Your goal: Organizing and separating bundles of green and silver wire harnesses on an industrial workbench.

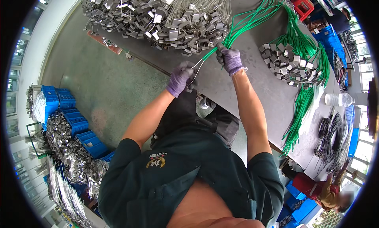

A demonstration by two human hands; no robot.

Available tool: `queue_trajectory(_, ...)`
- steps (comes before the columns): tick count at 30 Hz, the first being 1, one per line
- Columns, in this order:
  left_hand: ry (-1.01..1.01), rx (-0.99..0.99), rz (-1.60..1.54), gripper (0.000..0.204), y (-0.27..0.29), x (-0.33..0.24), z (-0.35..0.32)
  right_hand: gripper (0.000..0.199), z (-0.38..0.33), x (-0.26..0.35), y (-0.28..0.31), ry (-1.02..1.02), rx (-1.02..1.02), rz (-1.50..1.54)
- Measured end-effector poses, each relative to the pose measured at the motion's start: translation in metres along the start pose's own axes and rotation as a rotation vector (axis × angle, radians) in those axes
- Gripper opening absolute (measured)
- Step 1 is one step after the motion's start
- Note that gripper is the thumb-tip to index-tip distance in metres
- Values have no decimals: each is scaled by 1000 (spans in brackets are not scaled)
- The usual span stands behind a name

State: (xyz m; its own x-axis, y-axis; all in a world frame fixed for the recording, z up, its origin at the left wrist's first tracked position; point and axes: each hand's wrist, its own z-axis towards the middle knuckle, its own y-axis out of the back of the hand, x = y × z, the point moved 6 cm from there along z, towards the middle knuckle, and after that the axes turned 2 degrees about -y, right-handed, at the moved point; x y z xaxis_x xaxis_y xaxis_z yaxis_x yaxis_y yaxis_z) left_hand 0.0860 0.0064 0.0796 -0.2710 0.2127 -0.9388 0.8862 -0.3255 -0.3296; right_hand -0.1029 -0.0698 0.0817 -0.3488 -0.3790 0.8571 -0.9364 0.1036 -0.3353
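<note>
A long grey worktable (252, 90) fills the upper middle of the view, running from the top left down to the right edge. At its far end lies a broad heap of small grey metal tags with pale wire tails (158, 21), spread across most of the table's width. On the green floor to the person's left, blue plastic crates (77, 123) stand stacked, with more metal tags and wire bundles (69, 157) spilling over and around them. Long bundles of green cables (306, 70) lie across the right part of the table, one strand group fanning up toward the top, another trailing down toward the near edge. Among them sits a smaller pile of grey tags (288, 64), and beyond it coils of dark cable (329, 135) rest near the table's right end beside a clear plastic bottle (339, 99) lying on its side. Another person in a red top (316, 186) sits low at the lower right. Both of the person's hands wear purple gloves. The right hand (230, 60) is clenched around a green cable bunch (233, 32) just above the table's near edge. The left hand (180, 78), close beside it, pinches a thin pale wire (200, 64) that runs up toward the right hand.
</note>
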Motion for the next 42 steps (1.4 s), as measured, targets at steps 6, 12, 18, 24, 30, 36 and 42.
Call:
queue_trajectory(6,-39,-272,-178,36,29,33,29,21,-5,-11,-14,14,50,70)
queue_trajectory(12,34,-404,-309,44,-7,39,53,25,-15,-12,-4,24,-54,-2)
queue_trajectory(18,156,-317,-505,47,-42,70,71,26,-15,2,22,52,-193,-306)
queue_trajectory(24,231,-18,-360,62,-71,58,62,28,-13,23,39,118,-207,-233)
queue_trajectory(30,-11,-338,-101,43,-64,42,56,27,-23,16,40,52,-238,-258)
queue_trajectory(36,69,-656,-530,22,-59,62,81,26,-24,-1,47,57,-270,-304)
queue_trajectory(42,162,-718,-428,31,-45,105,115,24,-13,-8,45,176,-209,-387)
